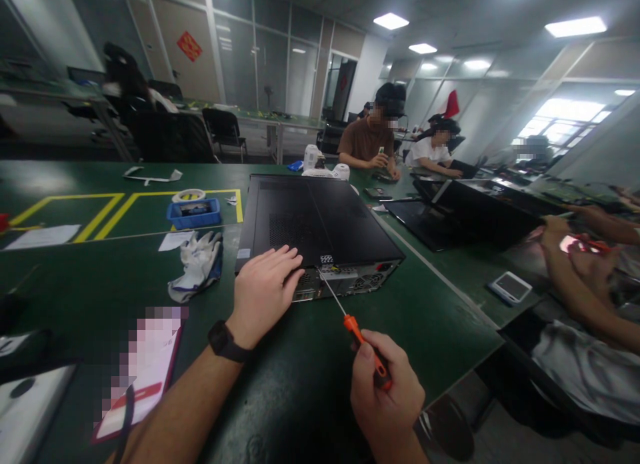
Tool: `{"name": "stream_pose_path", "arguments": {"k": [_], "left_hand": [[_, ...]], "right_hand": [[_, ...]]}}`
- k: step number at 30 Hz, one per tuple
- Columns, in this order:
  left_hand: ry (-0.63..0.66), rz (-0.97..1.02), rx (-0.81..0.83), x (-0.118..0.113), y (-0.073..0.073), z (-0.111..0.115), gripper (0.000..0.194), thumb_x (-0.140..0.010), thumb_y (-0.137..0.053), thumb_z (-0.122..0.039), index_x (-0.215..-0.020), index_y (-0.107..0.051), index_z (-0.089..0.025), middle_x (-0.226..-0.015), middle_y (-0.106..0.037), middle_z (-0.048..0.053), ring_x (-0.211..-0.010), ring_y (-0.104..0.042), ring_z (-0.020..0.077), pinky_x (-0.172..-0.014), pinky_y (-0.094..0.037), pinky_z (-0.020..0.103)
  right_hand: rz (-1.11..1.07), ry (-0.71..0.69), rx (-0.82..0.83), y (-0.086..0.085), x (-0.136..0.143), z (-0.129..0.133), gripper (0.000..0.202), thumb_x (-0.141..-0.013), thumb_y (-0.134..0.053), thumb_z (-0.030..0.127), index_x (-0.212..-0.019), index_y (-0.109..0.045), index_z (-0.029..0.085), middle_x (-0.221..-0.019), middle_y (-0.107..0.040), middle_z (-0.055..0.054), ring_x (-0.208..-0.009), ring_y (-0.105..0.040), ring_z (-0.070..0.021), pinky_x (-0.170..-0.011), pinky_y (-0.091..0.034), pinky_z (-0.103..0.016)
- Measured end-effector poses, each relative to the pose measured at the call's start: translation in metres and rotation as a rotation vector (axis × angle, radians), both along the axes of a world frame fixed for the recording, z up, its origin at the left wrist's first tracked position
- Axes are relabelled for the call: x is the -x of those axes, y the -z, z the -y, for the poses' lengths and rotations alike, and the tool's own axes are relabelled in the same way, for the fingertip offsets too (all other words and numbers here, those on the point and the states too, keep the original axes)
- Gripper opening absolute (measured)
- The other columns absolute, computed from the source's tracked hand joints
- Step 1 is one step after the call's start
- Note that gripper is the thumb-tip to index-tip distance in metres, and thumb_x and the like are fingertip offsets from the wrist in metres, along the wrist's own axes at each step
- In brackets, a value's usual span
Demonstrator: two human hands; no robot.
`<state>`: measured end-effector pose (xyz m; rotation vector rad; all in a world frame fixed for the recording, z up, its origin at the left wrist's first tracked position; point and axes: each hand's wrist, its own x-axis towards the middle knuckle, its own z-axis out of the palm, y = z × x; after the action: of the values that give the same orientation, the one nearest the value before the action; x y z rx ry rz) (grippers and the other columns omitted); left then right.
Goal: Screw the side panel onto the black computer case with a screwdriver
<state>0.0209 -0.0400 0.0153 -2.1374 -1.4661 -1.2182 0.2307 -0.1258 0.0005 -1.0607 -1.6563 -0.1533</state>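
Observation:
A black desktop computer case (320, 217) lies flat on the green table, its rear panel with ports and a fan grille turned toward me. My left hand (267, 287) rests on the near left corner of its top, fingers stretched out and flat. In my right hand (387, 391) is a screwdriver (357, 331) with an orange and black handle, my fingers wrapped round it. Its long thin shaft slants up and left, and the tip meets the case's rear top edge. Whether the tip sits in a screw is too small to tell.
Left of the case are a blue bin (194, 214), a roll of tape (189, 195) and work gloves (196, 267). A pink-and-white sheet (145, 377) lies near my left forearm. At right are a small white-framed device (510, 288) and a co-worker's arms (575, 284).

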Motion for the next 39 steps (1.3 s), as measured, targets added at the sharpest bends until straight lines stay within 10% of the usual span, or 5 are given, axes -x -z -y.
{"name": "stream_pose_path", "arguments": {"k": [39], "left_hand": [[0.002,0.177,-0.097,-0.020,-0.017,0.022,0.025,-0.087,-0.064,-0.017,-0.111,-0.070,-0.021,-0.117,-0.075,0.007,-0.119,-0.064,0.0248,-0.105,-0.046,0.046]], "right_hand": [[-0.082,0.185,0.109,0.015,-0.002,0.002,0.014,-0.093,-0.059,0.026,-0.104,-0.061,0.018,-0.078,-0.069,-0.001,-0.061,-0.069,-0.0128,-0.057,-0.054,-0.021]]}}
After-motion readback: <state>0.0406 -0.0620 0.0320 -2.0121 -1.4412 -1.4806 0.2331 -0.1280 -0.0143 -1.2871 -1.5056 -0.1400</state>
